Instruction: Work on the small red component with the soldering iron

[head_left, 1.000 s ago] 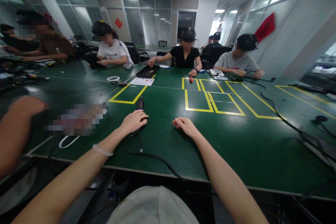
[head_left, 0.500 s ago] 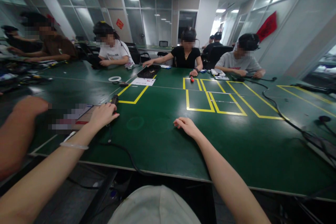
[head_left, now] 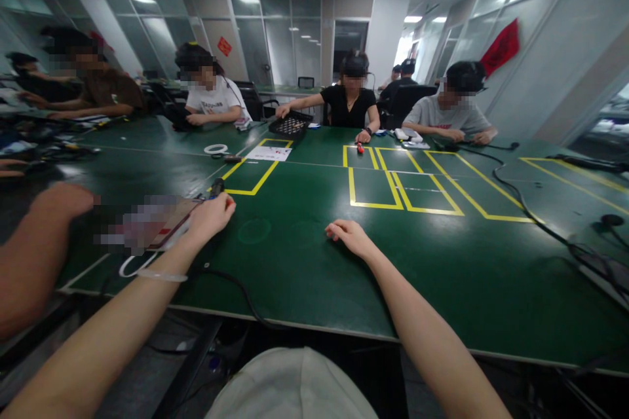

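My left hand (head_left: 211, 215) lies on the green table (head_left: 314, 262) with its fingers curled round a dark corded tool (head_left: 217, 186), whose black tip sticks out past my fingers. The tool's black cable (head_left: 240, 294) loops back over the table's near edge. A thin bracelet (head_left: 157, 275) sits on my left wrist. My right hand (head_left: 346, 234) rests on the table near the middle, fingers loosely curled under, holding nothing that I can see.
A neighbour's arm (head_left: 34, 242) rests at the left beside a blurred flat item. Yellow tape rectangles (head_left: 393, 186) mark the table's middle. Several people sit across; one lifts a black tray (head_left: 289, 124). A white ring (head_left: 215, 148), a paper sheet (head_left: 268, 152) and cables (head_left: 540, 229) lie about.
My left hand has slid the corded tool from the table's middle leftward to beside the blurred item. My right hand has stayed put. The person across has tilted up the black tray.
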Motion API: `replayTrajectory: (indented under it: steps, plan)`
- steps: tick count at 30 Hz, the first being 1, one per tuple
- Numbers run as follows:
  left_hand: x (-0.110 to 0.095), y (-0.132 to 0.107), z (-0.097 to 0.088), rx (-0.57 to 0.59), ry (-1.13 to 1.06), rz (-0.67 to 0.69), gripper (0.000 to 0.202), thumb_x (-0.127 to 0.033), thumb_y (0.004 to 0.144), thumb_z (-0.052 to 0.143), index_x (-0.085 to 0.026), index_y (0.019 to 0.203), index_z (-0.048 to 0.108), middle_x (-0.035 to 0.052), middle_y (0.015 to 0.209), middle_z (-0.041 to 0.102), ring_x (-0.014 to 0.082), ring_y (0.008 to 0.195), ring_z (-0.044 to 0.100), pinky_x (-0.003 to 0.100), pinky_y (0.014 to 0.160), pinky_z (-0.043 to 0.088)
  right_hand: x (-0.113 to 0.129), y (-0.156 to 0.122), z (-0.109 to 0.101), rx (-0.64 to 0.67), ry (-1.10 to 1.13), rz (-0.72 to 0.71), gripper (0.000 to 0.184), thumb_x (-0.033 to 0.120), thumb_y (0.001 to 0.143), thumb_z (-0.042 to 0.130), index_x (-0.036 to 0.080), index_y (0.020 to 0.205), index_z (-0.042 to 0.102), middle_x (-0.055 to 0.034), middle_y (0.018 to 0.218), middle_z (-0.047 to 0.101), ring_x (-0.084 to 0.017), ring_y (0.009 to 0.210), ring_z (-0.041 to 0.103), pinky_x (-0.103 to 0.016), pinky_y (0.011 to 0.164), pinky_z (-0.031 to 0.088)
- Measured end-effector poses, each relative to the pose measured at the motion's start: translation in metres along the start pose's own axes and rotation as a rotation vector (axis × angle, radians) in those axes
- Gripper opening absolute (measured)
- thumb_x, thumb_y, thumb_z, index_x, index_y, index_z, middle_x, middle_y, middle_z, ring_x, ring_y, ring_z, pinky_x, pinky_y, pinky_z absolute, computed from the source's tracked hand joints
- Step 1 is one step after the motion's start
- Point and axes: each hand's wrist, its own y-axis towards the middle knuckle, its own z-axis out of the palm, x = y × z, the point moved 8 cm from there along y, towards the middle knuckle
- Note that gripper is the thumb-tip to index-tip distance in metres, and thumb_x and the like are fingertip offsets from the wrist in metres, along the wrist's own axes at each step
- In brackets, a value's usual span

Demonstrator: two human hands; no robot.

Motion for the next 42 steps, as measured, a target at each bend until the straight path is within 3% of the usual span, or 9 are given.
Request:
replayTrajectory:
  steps: [3,5,9,12,17,24,32,38,42]
  plan:
    - [-0.054,-0.009,0.031,0.234,-0.619,0.079,0.040,-0.047,0.083,0.049,-0.014,0.104,0.060,0.0085,0.092,0.067,0.0206,0.081,0.065,0.033,0.074,0.050,-0.002,0.001,0.001,-0.002,0.053,0.017,0.033,0.038,0.091,0.047,0.014,0.091,0.069,-0.0047,0.083,0.070,-0.011,0.066,0.061,-0.022,0.065,0.045]
    - [-0.095,-0.021,0.048,0.355,-0.883,0.095,0.046,-0.051,0.080,0.053,-0.014,0.107,0.062,0.0070,0.089,0.066,0.0158,0.075,0.063,0.027,0.067,0.049,-0.005,0.002,0.002,0.001,0.121,0.043,0.033,0.038,0.090,0.047,0.013,0.090,0.068,-0.0047,0.080,0.069,-0.010,0.064,0.060,-0.021,0.061,0.045]
    - [-0.165,-0.044,0.073,0.465,-1.041,0.170,0.044,-0.048,0.081,0.056,-0.014,0.109,0.064,0.0078,0.090,0.067,0.0122,0.072,0.060,0.021,0.056,0.043,-0.007,0.004,0.006,0.018,0.275,0.078,0.032,0.042,0.087,0.050,0.013,0.084,0.063,-0.0034,0.071,0.066,-0.009,0.058,0.057,-0.019,0.052,0.042]
    - [-0.191,-0.053,0.085,0.441,-1.045,0.211,0.039,-0.043,0.080,0.059,-0.014,0.107,0.063,0.0074,0.090,0.068,0.0132,0.074,0.060,0.022,0.058,0.045,-0.007,0.004,0.008,0.026,0.401,0.096,0.032,0.045,0.086,0.052,0.014,0.086,0.061,-0.0024,0.068,0.065,-0.009,0.055,0.058,-0.019,0.050,0.043]
    - [-0.204,-0.063,0.097,0.421,-0.973,0.332,0.038,-0.040,0.081,0.059,-0.014,0.108,0.063,0.0077,0.095,0.069,0.0161,0.081,0.062,0.027,0.067,0.049,-0.010,0.003,0.013,0.038,0.545,0.160,0.034,0.049,0.083,0.059,0.015,0.083,0.056,-0.0017,0.067,0.065,-0.009,0.053,0.058,-0.019,0.047,0.045]
    - [-0.211,-0.076,0.076,0.238,-0.838,0.535,0.025,-0.031,0.081,0.058,-0.019,0.102,0.064,0.0055,0.100,0.064,0.0154,0.086,0.061,0.028,0.074,0.050,-0.011,0.001,0.015,0.029,0.593,0.162,0.035,0.047,0.074,0.069,0.016,0.084,0.054,-0.0017,0.070,0.065,-0.010,0.056,0.060,-0.021,0.049,0.048]
    - [-0.206,-0.073,0.082,0.268,-0.897,0.462,0.034,-0.031,0.078,0.063,-0.018,0.109,0.057,0.0067,0.104,0.064,0.0156,0.087,0.062,0.026,0.070,0.050,-0.005,0.004,0.005,-0.049,0.489,0.051,0.034,0.040,0.071,0.070,0.017,0.091,0.055,0.0001,0.072,0.063,-0.011,0.059,0.059,-0.023,0.054,0.048]
    - [-0.201,-0.068,0.089,0.322,-0.951,0.423,0.029,-0.037,0.081,0.061,-0.015,0.100,0.061,0.0063,0.093,0.066,0.0159,0.082,0.062,0.030,0.076,0.049,0.003,0.004,-0.004,-0.110,0.217,-0.085,0.024,0.029,0.074,0.064,0.016,0.093,0.059,-0.0022,0.081,0.065,-0.010,0.061,0.055,-0.024,0.060,0.046]
    - [-0.200,-0.068,0.091,0.330,-1.004,0.426,0.029,-0.038,0.081,0.061,-0.015,0.098,0.060,0.0064,0.094,0.067,0.0165,0.083,0.063,0.029,0.077,0.049,0.007,0.003,-0.005,-0.132,0.152,-0.143,0.021,0.026,0.075,0.063,0.017,0.094,0.060,-0.0026,0.085,0.066,-0.011,0.064,0.056,-0.024,0.061,0.045]
